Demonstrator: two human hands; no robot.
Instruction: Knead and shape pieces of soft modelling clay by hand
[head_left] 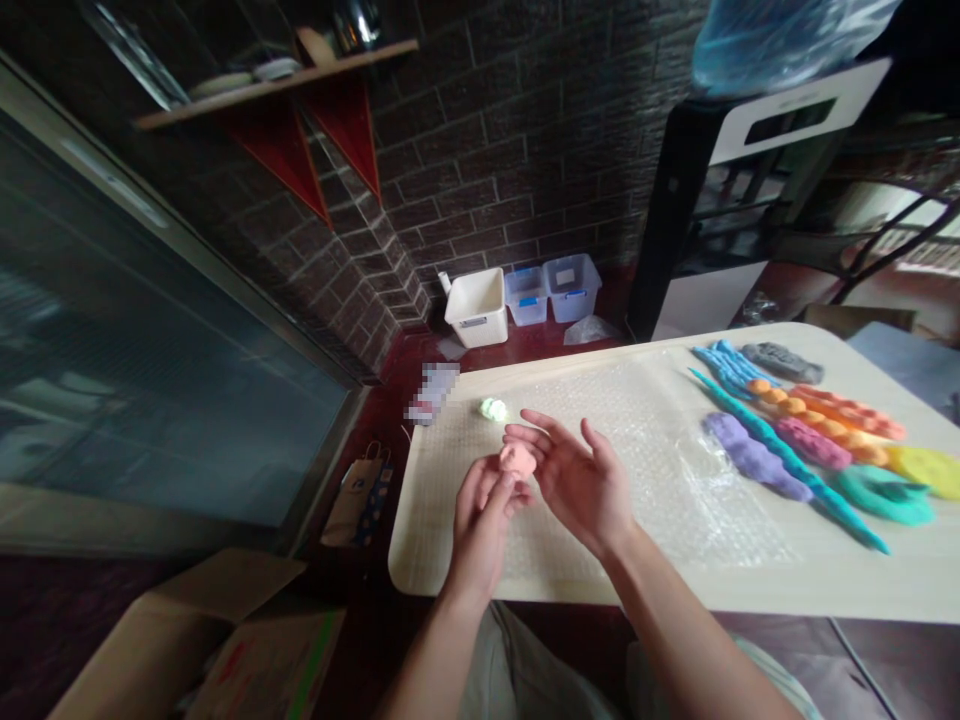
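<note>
My left hand [484, 510] pinches a small lump of salmon-pink modelling clay [517, 460] between thumb and fingers, above the near part of the table. Beside it my right hand [581, 480] is open, palm turned up and thumb spread, its fingertips close to the pink lump. Whether those fingertips touch the clay I cannot tell. Just beyond the hands a small pale-green lump of clay [493, 409] lies on the bubble wrap [637, 460] that covers part of the table [810, 590].
To the right lie several coloured clay pieces: a purple one [754, 455], a long teal roll [787, 460], a grey one [784, 361] and a yellow one [926, 470]. Storage bins [480, 325] stand on the floor behind the table. An open cardboard box [247, 660] is at lower left.
</note>
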